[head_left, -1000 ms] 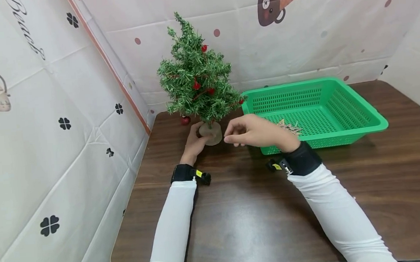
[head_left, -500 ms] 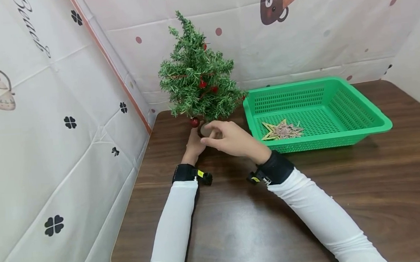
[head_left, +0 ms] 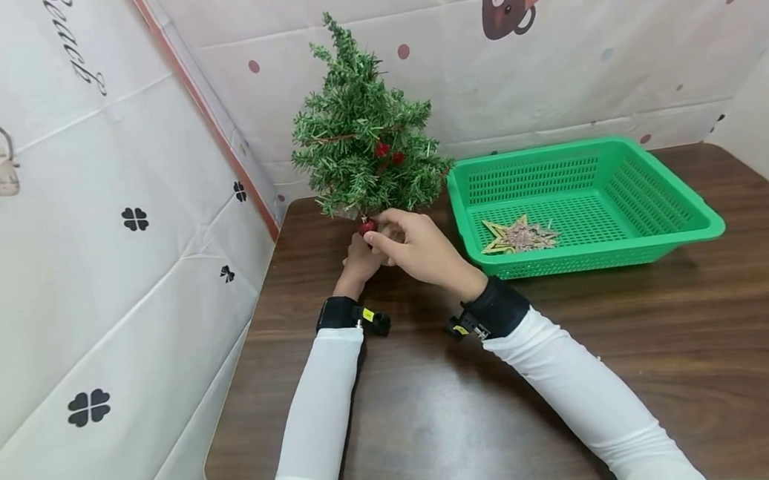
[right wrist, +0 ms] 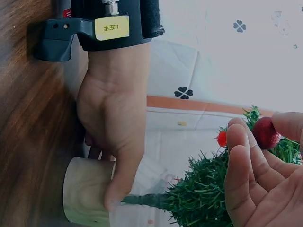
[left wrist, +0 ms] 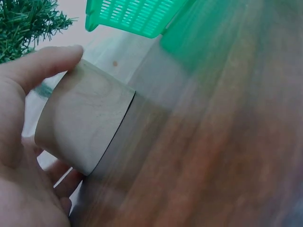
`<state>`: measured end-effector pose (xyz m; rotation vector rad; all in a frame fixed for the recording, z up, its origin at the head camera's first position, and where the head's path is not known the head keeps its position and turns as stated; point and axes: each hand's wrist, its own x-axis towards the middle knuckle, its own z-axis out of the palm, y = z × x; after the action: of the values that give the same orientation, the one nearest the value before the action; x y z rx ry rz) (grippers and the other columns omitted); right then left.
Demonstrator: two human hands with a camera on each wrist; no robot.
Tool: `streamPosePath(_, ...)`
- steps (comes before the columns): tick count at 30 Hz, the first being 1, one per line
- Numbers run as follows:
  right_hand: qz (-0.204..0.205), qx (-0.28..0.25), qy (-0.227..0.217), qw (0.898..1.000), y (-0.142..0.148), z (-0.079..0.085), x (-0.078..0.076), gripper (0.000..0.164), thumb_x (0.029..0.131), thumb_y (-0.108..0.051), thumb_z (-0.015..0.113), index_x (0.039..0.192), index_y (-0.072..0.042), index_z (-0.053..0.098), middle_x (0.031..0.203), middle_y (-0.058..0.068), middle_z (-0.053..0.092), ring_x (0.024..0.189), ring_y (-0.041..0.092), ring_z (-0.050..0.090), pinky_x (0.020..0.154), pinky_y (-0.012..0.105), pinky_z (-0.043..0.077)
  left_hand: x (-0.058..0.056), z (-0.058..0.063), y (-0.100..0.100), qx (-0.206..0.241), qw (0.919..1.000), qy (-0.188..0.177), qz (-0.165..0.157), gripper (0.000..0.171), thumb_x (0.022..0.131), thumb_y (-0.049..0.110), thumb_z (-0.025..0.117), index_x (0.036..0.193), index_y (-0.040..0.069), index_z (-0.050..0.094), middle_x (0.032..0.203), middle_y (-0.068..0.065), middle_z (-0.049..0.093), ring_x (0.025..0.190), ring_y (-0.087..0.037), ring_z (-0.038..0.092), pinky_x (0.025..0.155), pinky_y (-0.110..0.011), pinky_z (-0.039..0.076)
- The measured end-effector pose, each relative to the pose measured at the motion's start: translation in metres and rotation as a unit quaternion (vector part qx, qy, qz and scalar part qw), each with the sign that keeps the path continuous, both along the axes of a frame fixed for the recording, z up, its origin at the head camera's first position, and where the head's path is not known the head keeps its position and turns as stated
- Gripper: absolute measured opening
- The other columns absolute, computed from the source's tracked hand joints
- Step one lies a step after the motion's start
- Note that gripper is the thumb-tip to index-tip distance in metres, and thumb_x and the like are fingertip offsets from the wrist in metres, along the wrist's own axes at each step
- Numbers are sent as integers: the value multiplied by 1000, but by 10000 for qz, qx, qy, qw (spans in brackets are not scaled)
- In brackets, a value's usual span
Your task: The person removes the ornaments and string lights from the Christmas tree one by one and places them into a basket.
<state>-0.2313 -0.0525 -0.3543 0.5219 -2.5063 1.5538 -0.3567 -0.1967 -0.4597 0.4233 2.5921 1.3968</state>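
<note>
A small green artificial Christmas tree point(head_left: 363, 130) stands at the back left of the table, with red ornaments among its branches. My left hand point(head_left: 359, 262) grips its pale round base point(left wrist: 85, 113), thumb across the top and fingers beneath the side in the left wrist view. Low at the front of the tree, my right hand point(head_left: 425, 250) pinches a dark red bauble point(right wrist: 266, 133) between thumb and fingertips. In the head view this hand covers most of the base. Another red ornament point(right wrist: 222, 138) shows beyond its fingers in the right wrist view.
To the right of the tree is a green plastic basket point(head_left: 593, 254) with star-shaped ornaments point(head_left: 520, 236) lying in it. Patterned white sheeting point(head_left: 229, 28) closes off the back and left of the brown wooden table point(head_left: 423, 416).
My right hand has moved left from beside the base and now pinches the bauble. The tree has turned a little, carrying its front ornaments rightward. My left hand stays at the base.
</note>
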Motion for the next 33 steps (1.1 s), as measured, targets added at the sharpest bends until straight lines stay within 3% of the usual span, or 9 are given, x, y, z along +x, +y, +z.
streamPosePath(2, -2, -9, 58, 10000, -1, 2, 2, 32, 104, -31, 61, 126, -9, 64, 93, 14, 73, 68, 20, 66, 62, 36, 54, 2, 1, -3, 206, 9996, -111, -145, 45, 99, 57, 54, 103, 13, 65, 115, -9, 65, 134, -38, 50, 114, -75, 11)
streamPosePath(4, -15, -21, 104, 9999, -2, 5, 5, 31, 103, -31, 62, 126, -10, 64, 90, 12, 72, 70, 22, 66, 61, 34, 52, 3, 1, -5, 454, 9983, -270, -249, 48, 98, 58, 55, 119, 15, 63, 130, -9, 64, 143, -37, 41, 116, -75, 1)
streamPosePath(7, -90, -90, 237, 9996, -2, 10, 9, 30, 103, -30, 64, 125, -9, 65, 87, 11, 72, 72, 24, 67, 60, 32, 49, 4, 0, -9, 743, 9957, -424, -350, 60, 97, 55, 59, 144, 19, 51, 151, -10, 52, 153, -36, 27, 116, -74, -12)
streamPosePath(10, -222, -209, 418, 9987, -1, 17, 14, 28, 102, -27, 65, 123, -9, 67, 83, 11, 71, 70, 22, 65, 59, 31, 46, 5, -1, -11, 803, 9951, -454, -360, 73, 95, 51, 66, 155, 22, 37, 161, -10, 41, 156, -36, 21, 117, -73, -15)
streamPosePath(17, -452, -498, 784, 9947, 0, 27, 22, 23, 100, -21, 67, 119, -8, 70, 75, 10, 67, 61, 19, 57, 54, 27, 42, 3, -2, -12, 661, 9962, -374, -430, 67, 92, 48, 72, 149, 26, 43, 155, -6, 47, 150, -34, 33, 120, -71, -10)
streamPosePath(24, -560, -625, 856, 9928, 3, 37, 30, 24, 100, -18, 67, 122, -7, 69, 75, 12, 67, 64, 29, 60, 56, 28, 46, 2, -2, -12, 723, 9949, -465, -523, 73, 90, 49, 75, 151, 31, 41, 160, -4, 41, 153, -34, 27, 119, -71, -12)
streamPosePath(28, -839, -729, 913, 9896, 10, 45, 35, 26, 100, -19, 68, 122, -6, 69, 78, 14, 69, 65, 22, 63, 58, 29, 54, 2, -1, -14, 679, 9948, -471, -589, 72, 91, 45, 74, 152, 31, 40, 159, -6, 42, 153, -35, 28, 120, -70, -11)
streamPosePath(33, -1283, -833, 967, 9835, 21, 53, 40, 26, 99, -20, 69, 121, -6, 70, 72, 4, 67, 63, 19, 64, 56, 28, 54, 1, 0, -17, 718, 9938, -508, -686, 75, 90, 45, 76, 153, 31, 39, 158, -7, 43, 153, -34, 28, 121, -69, -12)
